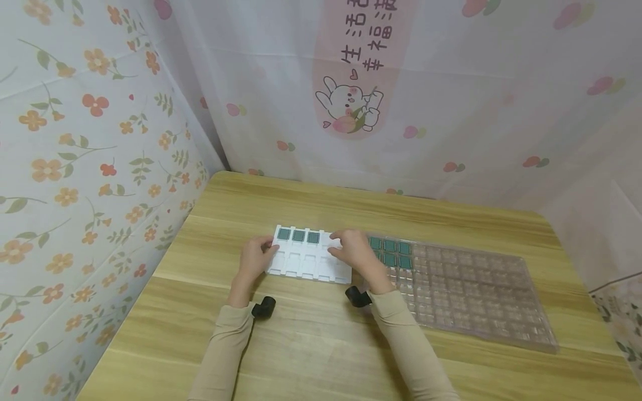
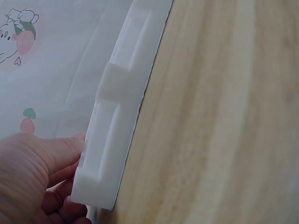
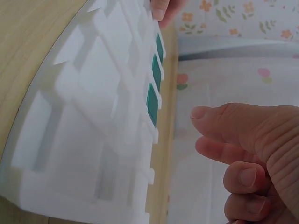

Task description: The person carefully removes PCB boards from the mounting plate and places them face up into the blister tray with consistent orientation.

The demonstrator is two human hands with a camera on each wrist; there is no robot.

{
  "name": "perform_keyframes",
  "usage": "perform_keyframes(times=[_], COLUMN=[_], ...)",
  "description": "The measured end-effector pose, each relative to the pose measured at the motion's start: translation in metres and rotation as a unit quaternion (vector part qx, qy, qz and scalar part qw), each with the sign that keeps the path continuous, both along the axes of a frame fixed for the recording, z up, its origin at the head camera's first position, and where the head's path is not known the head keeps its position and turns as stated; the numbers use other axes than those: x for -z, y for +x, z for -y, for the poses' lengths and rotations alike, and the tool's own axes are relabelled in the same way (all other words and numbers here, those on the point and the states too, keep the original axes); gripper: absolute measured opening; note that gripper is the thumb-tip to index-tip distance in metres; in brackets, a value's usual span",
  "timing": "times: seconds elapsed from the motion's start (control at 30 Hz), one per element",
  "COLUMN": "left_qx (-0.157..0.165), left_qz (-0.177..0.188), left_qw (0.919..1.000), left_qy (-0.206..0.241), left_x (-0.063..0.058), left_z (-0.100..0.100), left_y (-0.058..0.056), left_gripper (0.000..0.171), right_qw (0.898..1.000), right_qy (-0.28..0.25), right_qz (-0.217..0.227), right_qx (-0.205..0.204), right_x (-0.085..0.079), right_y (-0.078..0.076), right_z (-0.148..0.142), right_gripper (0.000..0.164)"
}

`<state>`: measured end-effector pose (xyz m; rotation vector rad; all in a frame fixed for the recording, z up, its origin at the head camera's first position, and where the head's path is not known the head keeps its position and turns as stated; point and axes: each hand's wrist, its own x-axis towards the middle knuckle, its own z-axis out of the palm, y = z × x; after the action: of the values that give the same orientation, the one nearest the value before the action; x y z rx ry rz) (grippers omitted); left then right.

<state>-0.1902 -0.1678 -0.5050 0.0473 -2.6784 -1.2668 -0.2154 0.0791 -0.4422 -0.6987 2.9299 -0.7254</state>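
Note:
A white plastic tray [image 1: 311, 262] with moulded pockets lies across the middle of the table. Three green square chips [image 1: 298, 236] sit side by side in its far row, starting from the left corner; the right wrist view shows these green chips [image 3: 152, 104] edge-on. My left hand [image 1: 256, 257] pinches the tray's left end, thumb against the near side in the left wrist view, other fingers partly hidden behind it. Over the tray's right end hovers my right hand [image 1: 355, 253], thumb and index fingertip slightly apart with nothing between them, the remaining fingers loosely bent.
To the right lies a large clear blister tray [image 1: 471, 284] with many pockets. Several green chips [image 1: 390, 245] fill two short rows in its far left corner, partly behind my right hand. Patterned curtains [image 1: 281, 83] hang along the wooden table's [image 1: 301, 345] back and left sides.

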Motion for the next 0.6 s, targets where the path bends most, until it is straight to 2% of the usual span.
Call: perform_keyframes(times=[0.33, 0.6], left_qx=[0.0, -0.001], left_qz=[-0.016, -0.011], left_qw=[0.9999, 0.9999], left_qy=[-0.004, -0.005], left_x=[0.004, 0.004], left_z=[0.001, 0.001], left_y=[-0.002, -0.001], left_gripper=[0.025, 0.027], right_qw=[1.0, 1.0], right_qy=[0.006, 0.006], right_qz=[0.008, 0.012], right_qx=[0.016, 0.017], right_x=[0.001, -0.001], right_y=[-0.004, -0.006], right_z=[0.007, 0.011], right_gripper=[0.029, 0.029])
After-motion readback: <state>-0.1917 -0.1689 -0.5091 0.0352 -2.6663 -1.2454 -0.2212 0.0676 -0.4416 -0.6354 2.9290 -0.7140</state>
